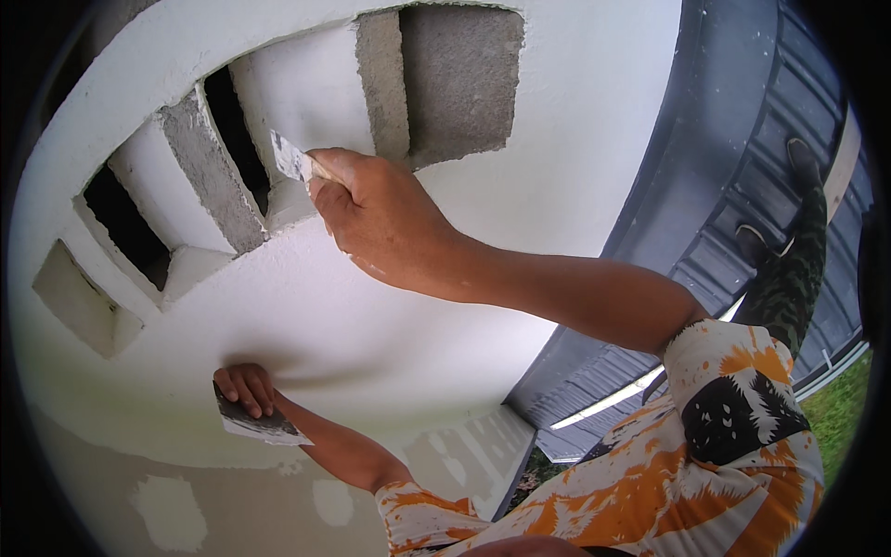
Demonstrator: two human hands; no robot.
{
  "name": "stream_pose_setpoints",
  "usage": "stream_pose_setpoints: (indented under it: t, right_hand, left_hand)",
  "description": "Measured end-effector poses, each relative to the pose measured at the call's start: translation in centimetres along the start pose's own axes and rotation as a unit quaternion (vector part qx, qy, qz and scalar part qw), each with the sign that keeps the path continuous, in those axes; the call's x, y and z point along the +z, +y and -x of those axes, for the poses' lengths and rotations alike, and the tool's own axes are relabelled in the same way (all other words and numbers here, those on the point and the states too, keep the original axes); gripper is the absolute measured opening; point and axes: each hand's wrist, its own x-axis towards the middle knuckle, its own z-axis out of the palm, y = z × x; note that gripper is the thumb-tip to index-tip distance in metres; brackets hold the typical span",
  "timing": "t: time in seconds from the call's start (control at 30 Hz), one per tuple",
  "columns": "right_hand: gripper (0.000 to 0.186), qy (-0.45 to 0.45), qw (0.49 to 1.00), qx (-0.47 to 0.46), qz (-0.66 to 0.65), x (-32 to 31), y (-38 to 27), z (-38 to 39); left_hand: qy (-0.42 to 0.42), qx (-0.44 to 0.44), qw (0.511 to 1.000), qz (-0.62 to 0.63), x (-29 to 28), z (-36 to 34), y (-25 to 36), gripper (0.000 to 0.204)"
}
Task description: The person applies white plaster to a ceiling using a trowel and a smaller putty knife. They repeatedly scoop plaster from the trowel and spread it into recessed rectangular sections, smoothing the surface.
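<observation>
right hand (385, 218) is curling tight round a smeared scraper (290, 158) | left hand (245, 385), lower down, is clutching a dark plate (258, 420), thumb hidden | dark slot (237, 135) is sitting just past right hand; imo rough grey block (212, 176) alongside is risking blade snags, tipping plate's risking drips

Scraper (291, 160) in right hand (385, 218), before wall (557, 176)

A white wall (566, 176) carries a row of recesses (306, 84). The right hand (385, 218) grips a smeared scraper (290, 158) in front of the row. The left hand (246, 385) holds a dark plate (264, 424) below the row. Ribbed metal sheeting (724, 241) lies right of the row.
</observation>
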Motion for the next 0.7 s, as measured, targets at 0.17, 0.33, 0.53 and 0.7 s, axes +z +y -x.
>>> stream_pose_setpoints:
  t: [0.17,0.33,0.53,0.7]
  right_hand:
    - [0.017,-0.046,0.998,-0.018,0.025,-1.0,0.4,-3.3]
    - [0.019,-0.045,0.998,-0.027,0.031,-2.3,-1.1,-2.8]
    - [0.03,0.197,0.904,-0.251,0.285,0.1,-3.1,0.2]
    - [0.036,0.276,0.857,-0.298,0.319,1.9,-2.4,-2.7]
  left_hand:
    - [0.009,0.004,1.0,0.001,0.2,0.3,0.2,0.023]
    - [0.013,-0.004,1.0,-0.009,0.3,0.2,-0.1,0.024]
    - [0.065,0.048,0.997,-0.012,0.2,0.6,-1.4,0.03]
    - [0.164,0.059,0.983,-0.064,1.2,2.0,-2.2,0.029]
